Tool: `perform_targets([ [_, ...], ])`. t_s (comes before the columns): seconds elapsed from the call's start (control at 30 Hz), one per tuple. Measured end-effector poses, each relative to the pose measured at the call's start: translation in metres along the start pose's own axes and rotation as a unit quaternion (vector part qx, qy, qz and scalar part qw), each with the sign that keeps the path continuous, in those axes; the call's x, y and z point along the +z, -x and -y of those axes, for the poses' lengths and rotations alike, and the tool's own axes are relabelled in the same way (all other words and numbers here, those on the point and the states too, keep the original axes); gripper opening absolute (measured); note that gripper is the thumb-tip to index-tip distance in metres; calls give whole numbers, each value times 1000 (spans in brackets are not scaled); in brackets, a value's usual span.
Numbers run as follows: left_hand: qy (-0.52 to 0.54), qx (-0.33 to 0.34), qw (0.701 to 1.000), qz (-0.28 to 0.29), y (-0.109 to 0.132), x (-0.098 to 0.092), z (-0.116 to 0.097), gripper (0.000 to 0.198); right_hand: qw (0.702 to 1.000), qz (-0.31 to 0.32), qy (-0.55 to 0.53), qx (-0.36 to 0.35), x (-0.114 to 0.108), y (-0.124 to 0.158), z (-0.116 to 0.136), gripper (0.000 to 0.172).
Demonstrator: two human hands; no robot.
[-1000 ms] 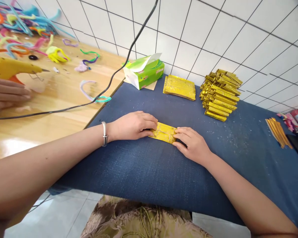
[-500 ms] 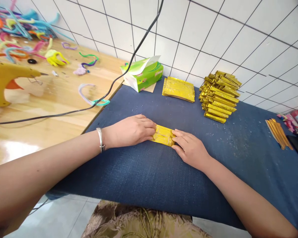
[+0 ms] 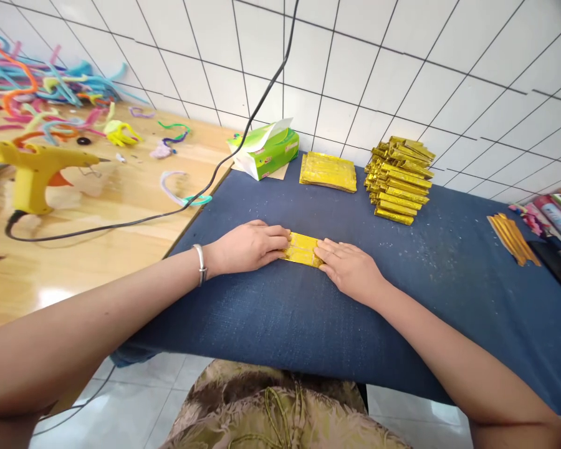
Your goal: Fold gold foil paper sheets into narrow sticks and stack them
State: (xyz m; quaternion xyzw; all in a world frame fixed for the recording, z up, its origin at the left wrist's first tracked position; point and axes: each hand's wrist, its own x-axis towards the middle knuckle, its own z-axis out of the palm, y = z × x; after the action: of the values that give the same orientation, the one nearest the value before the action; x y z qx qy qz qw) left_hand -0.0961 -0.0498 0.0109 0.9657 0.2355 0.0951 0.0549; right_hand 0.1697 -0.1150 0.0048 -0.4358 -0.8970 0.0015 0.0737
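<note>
A flat gold foil sheet [image 3: 302,249] lies on the dark blue cloth [image 3: 262,318] in front of me. My left hand [image 3: 255,247] is closed on its left end, fingertips curled over the foil. On the right end rests my right hand [image 3: 348,269], its fingers together and pressed on the sheet. Behind it lies a stack of flat gold sheets [image 3: 328,171]. Right of that stack is a tall pile of folded gold strips [image 3: 397,181].
A green tissue box [image 3: 273,149] stands by the tiled wall. On the wooden table at left are a yellow glue gun [image 3: 35,171], its black cable [image 3: 168,212] and colourful pipe cleaners [image 3: 60,81]. Orange-gold strips [image 3: 512,238] and a dark phone-like object [image 3: 558,265] lie at far right.
The view has shifted slightly. My right hand has flattened more onto the sheet's right end, while my left hand stays at the left end.
</note>
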Motion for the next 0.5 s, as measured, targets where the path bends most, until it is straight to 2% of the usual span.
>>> perform_targets([
  [0.17, 70, -7, 997, -8, 7, 8, 6, 29, 1000, 13, -23, 17, -1, 1, -1, 37],
  [0.4, 154, 15, 987, -39, 5, 13, 9, 29, 997, 6, -65, 32, 0, 2, 0, 37],
  [0.5, 164, -2, 984, -62, 4, 17, 8, 29, 996, -2, -83, 44, 4, 2, 0, 37],
])
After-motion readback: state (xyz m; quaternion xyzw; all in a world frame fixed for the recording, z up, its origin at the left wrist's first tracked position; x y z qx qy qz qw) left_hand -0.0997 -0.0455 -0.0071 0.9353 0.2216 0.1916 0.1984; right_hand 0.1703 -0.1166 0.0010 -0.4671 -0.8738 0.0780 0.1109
